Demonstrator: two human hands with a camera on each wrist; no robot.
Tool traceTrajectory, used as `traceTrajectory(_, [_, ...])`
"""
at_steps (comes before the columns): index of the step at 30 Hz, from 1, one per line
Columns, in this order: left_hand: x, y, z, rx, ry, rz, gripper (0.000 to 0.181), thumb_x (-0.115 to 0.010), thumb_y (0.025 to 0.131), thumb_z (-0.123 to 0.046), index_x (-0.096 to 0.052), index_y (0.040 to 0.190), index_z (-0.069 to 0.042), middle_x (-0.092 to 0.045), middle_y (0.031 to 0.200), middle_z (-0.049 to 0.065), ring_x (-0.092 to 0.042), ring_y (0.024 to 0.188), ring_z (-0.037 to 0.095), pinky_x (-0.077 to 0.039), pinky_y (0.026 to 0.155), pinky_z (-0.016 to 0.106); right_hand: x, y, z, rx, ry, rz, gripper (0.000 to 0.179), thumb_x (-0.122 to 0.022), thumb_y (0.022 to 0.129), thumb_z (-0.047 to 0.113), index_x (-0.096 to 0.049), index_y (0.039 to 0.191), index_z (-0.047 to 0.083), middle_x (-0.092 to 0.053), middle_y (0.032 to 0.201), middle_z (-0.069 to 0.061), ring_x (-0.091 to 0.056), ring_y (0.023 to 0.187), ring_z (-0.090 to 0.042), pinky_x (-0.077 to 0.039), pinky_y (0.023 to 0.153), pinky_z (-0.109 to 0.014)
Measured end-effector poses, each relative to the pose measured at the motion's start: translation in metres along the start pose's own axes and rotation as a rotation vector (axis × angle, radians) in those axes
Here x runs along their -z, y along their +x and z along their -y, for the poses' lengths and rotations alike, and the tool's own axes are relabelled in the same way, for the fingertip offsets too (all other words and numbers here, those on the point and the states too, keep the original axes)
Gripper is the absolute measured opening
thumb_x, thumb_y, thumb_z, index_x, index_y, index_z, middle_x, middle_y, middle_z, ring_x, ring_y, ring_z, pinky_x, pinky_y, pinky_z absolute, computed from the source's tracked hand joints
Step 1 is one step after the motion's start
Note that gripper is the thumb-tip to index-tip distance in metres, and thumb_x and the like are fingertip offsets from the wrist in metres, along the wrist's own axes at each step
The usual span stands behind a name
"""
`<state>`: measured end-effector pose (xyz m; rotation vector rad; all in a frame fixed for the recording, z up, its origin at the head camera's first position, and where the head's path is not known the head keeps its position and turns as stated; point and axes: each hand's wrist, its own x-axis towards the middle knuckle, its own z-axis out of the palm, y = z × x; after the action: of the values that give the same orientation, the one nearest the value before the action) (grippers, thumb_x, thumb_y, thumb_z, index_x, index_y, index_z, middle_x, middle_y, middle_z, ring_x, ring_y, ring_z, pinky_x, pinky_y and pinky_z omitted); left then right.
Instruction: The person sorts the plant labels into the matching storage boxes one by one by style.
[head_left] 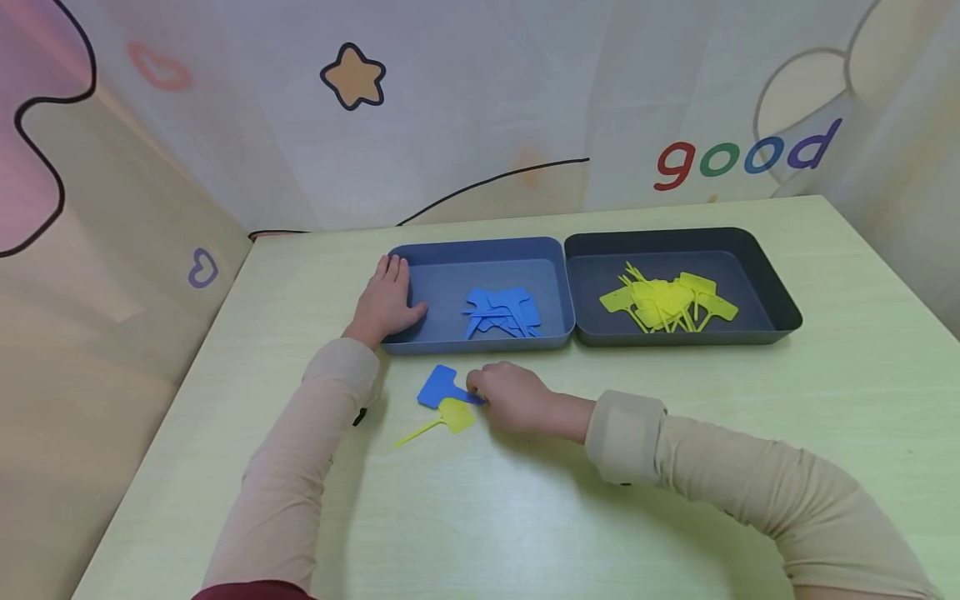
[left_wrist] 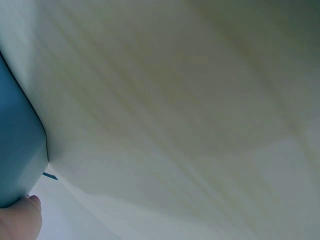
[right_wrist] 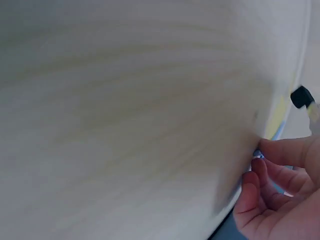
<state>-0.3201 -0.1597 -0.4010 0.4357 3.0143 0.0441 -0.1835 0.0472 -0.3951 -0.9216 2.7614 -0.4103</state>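
A blue plant label (head_left: 438, 387) lies on the table, and my right hand (head_left: 517, 397) pinches the end of its stem between thumb and fingertips. The right wrist view shows that pinch close to the table, with only a bit of blue between the fingertips. Just in front of it is a yellow plant label (head_left: 457, 415), its head close against the blue one. My left hand (head_left: 386, 302) rests on the left end of the blue-grey tray (head_left: 480, 345), fingers extended along the rim and thumb inside. Several blue plant labels (head_left: 504, 310) lie in that tray.
A dark grey tray (head_left: 682, 338) stands against the blue-grey tray's right side, holding a heap of yellow plant labels (head_left: 663, 302). Both trays sit toward the back of the pale table (head_left: 480, 517). A printed curtain (head_left: 480, 108) hangs behind.
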Motion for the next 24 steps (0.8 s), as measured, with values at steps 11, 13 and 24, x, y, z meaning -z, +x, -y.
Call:
traceTrajectory(11, [0.0, 0.0, 0.0, 0.0, 0.001, -0.003, 0.081, -0.045, 0.085, -0.041, -0.01, 0.138, 0.009, -0.008, 0.146, 0.024, -0.002, 0.136, 0.036, -0.01, 0.111, 0.041, 0.006, 0.013, -0.006, -0.213, 0.167, 0.086, 0.01, -0.06, 0.072, 0.004, -0.062, 0.067, 0.012, -0.058, 0.069, 0.002, -0.048, 0.062, -0.013, -0.037, 0.052, -0.022])
traceTrajectory(13, [0.0, 0.001, 0.0, -0.002, 0.003, -0.003, 0.081, -0.045, 0.085, -0.041, -0.01, 0.138, 0.01, -0.008, 0.146, 0.024, -0.002, 0.136, 0.036, -0.01, 0.111, 0.041, 0.006, 0.014, -0.005, -0.234, 0.176, 0.091, 0.012, -0.059, 0.071, 0.002, -0.061, 0.065, 0.012, -0.057, 0.068, 0.002, -0.048, 0.061, -0.013, -0.036, 0.05, -0.022])
traceTrajectory(24, [0.001, 0.0, 0.0, 0.001, 0.0, 0.009, 0.082, -0.045, 0.085, -0.042, -0.009, 0.138, 0.009, -0.007, 0.146, 0.024, -0.001, 0.136, 0.036, -0.009, 0.111, 0.041, 0.005, 0.009, 0.004, -0.25, 0.162, 0.052, 0.016, -0.054, 0.074, -0.001, -0.059, 0.065, 0.011, -0.054, 0.066, 0.002, -0.047, 0.062, -0.014, -0.037, 0.052, -0.023])
